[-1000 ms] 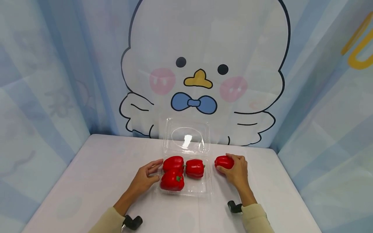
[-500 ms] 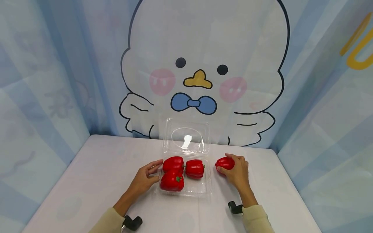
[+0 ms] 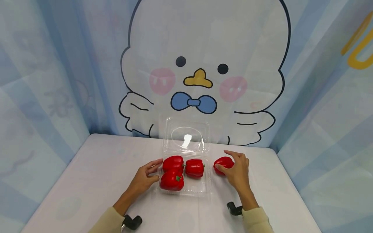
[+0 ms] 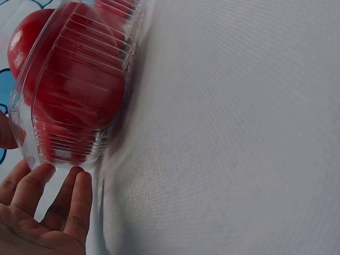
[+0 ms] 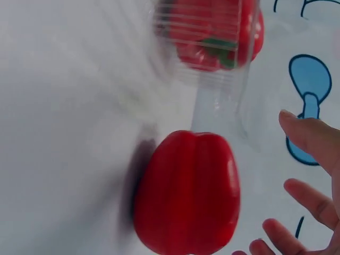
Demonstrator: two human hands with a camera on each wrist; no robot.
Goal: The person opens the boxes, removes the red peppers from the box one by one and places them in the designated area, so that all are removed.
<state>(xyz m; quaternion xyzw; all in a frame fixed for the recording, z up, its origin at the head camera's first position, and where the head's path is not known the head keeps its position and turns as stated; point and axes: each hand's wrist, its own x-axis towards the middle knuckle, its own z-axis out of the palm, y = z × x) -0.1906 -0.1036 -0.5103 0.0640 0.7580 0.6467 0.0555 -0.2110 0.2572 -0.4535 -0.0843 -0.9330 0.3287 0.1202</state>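
Three red bell peppers, one of them at the front [image 3: 172, 180], lie in the clear plastic clamshell box [image 3: 196, 191], whose lid [image 3: 186, 136] stands raised at the back. My left hand [image 3: 143, 178] is at the box's left side; in the left wrist view its fingertips [image 4: 79, 178] touch the ribbed wall, fingers nearly straight. Another red bell pepper [image 3: 223, 165] rests on the table to the right of the box. Over it, my right hand [image 3: 237, 170] has thumb and fingers spread; the right wrist view shows them apart from this pepper [image 5: 188, 194].
A white cloth covers the table [image 3: 87, 181]. Behind it hangs a curtain [image 3: 198, 42] with a printed cartoon chick, close to the raised lid. Black wrist-camera mounts, such as the left one [image 3: 132, 222], stick out from both sleeves.
The right hand's fingers have come away from the loose bell pepper and spread wider. That pepper has shifted very slightly left. The left hand and the box have stayed put.
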